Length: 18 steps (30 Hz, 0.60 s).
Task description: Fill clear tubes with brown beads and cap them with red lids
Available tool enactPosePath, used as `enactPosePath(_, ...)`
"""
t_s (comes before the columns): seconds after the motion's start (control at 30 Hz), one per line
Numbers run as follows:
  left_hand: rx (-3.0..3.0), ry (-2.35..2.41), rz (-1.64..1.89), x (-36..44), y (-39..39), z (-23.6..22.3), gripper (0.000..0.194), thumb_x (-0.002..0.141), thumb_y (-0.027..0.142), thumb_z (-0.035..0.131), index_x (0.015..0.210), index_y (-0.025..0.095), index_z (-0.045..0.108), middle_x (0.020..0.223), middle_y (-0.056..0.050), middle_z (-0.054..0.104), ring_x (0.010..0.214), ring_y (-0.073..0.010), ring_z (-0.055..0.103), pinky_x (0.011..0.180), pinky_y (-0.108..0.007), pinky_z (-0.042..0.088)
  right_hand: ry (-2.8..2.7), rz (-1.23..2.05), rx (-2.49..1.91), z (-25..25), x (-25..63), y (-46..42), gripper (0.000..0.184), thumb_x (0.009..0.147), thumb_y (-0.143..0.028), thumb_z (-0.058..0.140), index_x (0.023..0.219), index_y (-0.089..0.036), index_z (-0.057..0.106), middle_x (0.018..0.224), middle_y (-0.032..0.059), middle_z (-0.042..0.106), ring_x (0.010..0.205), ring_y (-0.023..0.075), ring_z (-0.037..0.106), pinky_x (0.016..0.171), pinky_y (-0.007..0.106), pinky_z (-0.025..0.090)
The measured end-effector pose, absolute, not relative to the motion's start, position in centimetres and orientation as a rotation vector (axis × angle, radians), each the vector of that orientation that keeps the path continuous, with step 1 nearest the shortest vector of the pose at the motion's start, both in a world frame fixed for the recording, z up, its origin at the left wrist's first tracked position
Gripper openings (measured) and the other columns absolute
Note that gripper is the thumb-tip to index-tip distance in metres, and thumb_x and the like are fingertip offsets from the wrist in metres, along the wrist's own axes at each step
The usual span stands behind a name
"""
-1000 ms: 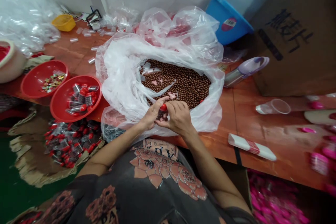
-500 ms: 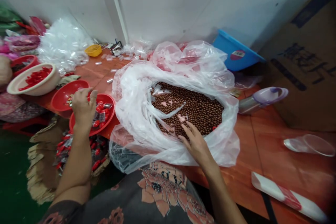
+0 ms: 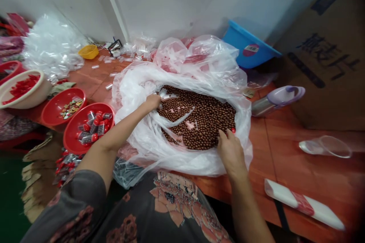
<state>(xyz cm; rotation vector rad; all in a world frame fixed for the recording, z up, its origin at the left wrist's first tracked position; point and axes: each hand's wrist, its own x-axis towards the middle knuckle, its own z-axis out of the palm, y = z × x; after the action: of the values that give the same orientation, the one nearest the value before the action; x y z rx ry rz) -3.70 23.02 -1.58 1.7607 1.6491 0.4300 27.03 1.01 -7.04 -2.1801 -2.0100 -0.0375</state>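
A white plastic bag (image 3: 134, 83) lies spread wide on the table, filled with small brown balls (image 3: 199, 110). My left hand (image 3: 154, 101) reaches over the bag's left side, its fingers closed beside some clear plastic tubes (image 3: 163, 93); what they grip is hidden. At the bag's right edge my right hand (image 3: 231, 150) has bent, slightly parted fingers at the balls. Right by those fingertips is a small red cap (image 3: 233, 130), with no grip on it visible.
To the left, one red bowl (image 3: 68, 142) holds filled red-capped tubes, another red bowl (image 3: 49, 112) small colourful pieces, and a cream bowl (image 3: 40, 95) red caps. A blue basin (image 3: 242, 51), purple-lidded bottle (image 3: 278, 98), clear cup (image 3: 325, 147) and large carton (image 3: 322, 64) stand rightward.
My left hand has moved from above the red bowls rightward to the bag's left inner edge. My right hand has shifted right across the balls to the red cap. The view has turned slightly.
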Motion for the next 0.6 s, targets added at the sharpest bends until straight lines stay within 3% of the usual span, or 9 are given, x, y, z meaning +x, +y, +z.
enactPosePath(0.1,1.8,1.629,0.306,-4.0,23.8,-2.6,0.028,0.043,0.006,0.083,0.046,0.017,0.057,0.046,0.002,0.047,0.07,-0.0178,0.056,0.067,-0.023,0.04,-2.005,0.01,-2.214,-7.0,27.5,1.2,0.035,0.097,-0.02,0.041,0.122,-0.009,0.061,0.122,0.021,0.062,0.099,0.0299,0.059,0.084,0.042,0.05)
enactPosePath(0.23,1.791,1.542,0.274,-2.8,23.9,-4.4,0.015,0.055,0.021,0.081,0.065,0.016,0.072,0.055,0.001,0.06,0.057,-0.012,0.05,0.057,-0.022,0.038,-2.024,0.062,-2.256,-6.9,27.6,1.5,0.028,0.093,-0.013,0.042,0.11,-0.009,0.065,0.099,0.0188,0.066,0.088,0.0293,0.056,0.078,0.041,0.047)
enactPosePath(0.43,1.759,1.422,0.359,0.8,23.8,-7.2,0.027,0.062,0.029,0.082,0.081,0.012,0.075,0.073,-0.003,0.07,0.061,-0.0124,0.056,0.057,-0.023,0.041,-2.0,0.082,-2.245,-6.9,27.7,1.2,0.035,0.091,-0.007,0.039,0.117,-0.01,0.062,0.103,0.0177,0.064,0.089,0.0285,0.055,0.079,0.039,0.046)
enactPosePath(0.6,1.628,1.305,0.438,3.5,23.4,-7.4,0.033,0.061,0.031,0.083,0.085,0.012,0.072,0.069,-0.001,0.066,0.057,-0.011,0.054,0.055,-0.023,0.04,-2.001,0.061,-2.219,-6.8,27.4,1.0,0.038,0.09,-0.007,0.038,0.12,-0.013,0.061,0.104,0.017,0.063,0.085,0.0273,0.055,0.076,0.039,0.046)
